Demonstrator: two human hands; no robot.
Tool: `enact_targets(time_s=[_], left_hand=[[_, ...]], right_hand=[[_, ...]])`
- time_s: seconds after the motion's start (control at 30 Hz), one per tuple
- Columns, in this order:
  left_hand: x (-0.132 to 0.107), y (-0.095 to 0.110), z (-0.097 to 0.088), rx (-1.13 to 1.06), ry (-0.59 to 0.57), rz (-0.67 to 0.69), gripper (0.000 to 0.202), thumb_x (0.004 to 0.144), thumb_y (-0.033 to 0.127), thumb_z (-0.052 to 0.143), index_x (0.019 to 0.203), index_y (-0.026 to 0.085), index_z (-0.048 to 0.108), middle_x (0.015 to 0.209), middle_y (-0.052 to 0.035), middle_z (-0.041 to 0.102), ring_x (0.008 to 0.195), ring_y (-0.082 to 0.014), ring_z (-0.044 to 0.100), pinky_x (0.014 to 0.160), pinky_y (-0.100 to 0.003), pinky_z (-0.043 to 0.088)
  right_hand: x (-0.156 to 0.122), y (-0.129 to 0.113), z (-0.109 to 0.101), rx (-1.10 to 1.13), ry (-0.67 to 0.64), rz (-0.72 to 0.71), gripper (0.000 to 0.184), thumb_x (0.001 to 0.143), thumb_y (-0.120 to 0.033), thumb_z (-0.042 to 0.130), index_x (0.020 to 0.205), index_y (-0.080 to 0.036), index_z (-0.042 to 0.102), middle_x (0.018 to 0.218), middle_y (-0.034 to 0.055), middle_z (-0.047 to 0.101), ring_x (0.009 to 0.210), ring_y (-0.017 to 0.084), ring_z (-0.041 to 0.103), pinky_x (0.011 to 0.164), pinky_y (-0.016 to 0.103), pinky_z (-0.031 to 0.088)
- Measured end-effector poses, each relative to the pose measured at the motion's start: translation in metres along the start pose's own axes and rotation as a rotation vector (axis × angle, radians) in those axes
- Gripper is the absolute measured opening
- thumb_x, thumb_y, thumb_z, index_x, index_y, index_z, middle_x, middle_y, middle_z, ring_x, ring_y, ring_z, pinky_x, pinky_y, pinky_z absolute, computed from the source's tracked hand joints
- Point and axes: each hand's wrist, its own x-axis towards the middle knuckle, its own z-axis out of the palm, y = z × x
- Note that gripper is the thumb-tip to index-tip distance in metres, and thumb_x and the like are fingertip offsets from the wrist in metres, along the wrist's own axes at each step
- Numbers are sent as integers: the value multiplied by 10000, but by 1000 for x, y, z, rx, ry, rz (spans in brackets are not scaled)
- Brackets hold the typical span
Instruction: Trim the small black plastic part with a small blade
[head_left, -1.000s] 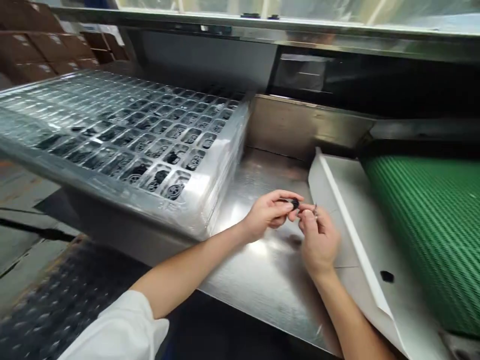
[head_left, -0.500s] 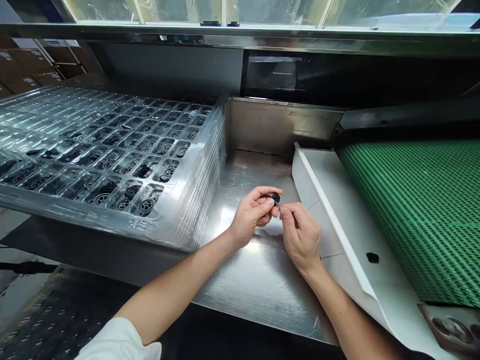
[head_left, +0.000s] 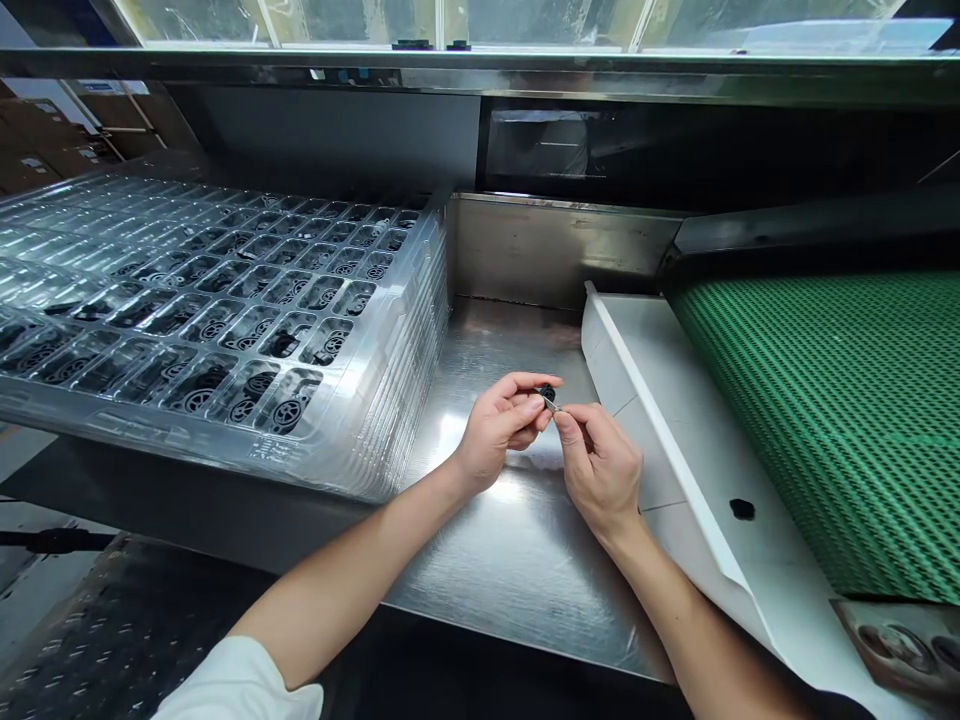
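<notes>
Over the metal worktop, my left hand [head_left: 491, 432] pinches a small black round part [head_left: 548, 391] between thumb and fingers. Its exact kind is too small to make out. Close beside it, my right hand [head_left: 604, 468] is closed on a thin, shiny metal-looking sliver [head_left: 551, 405] that reaches to the black part. Much of that sliver is hidden by the fingertips. The two hands nearly meet at the fingertips.
To the left stands a stack of clear plastic trays [head_left: 360, 385], whose pockets hold black wheel-like parts. On the right a white chute [head_left: 697, 440] runs alongside a green mesh conveyor belt [head_left: 847, 400]. A black piece [head_left: 742, 510] lies on the chute.
The hands stay almost in place. The thin shiny sliver between the fingertips shows more clearly now, and the view has shifted slightly.
</notes>
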Motion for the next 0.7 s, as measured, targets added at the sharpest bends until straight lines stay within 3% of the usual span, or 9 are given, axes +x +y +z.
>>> enact_targets(time_s=[0.43,0.7], left_hand=[[0,2,0,8,9,-11,503,818,459,815,1169,132,663,689,34,548,485,-30,251,470,-215,137],[0,2,0,4,17,-22,500,808,452,818,1164,128,681,681,32,539,493,-33,257,475,-217,144]], right_hand=[[0,-2,2,17,6,69,311,1138,-397,510,927,-214,647,762,4,593,629,176,516,602,312,388],[-1,-2,1,42,-7,42,244,1132,-330,534,955,-210,650,819,9,623,659,173,538,630,313,387]])
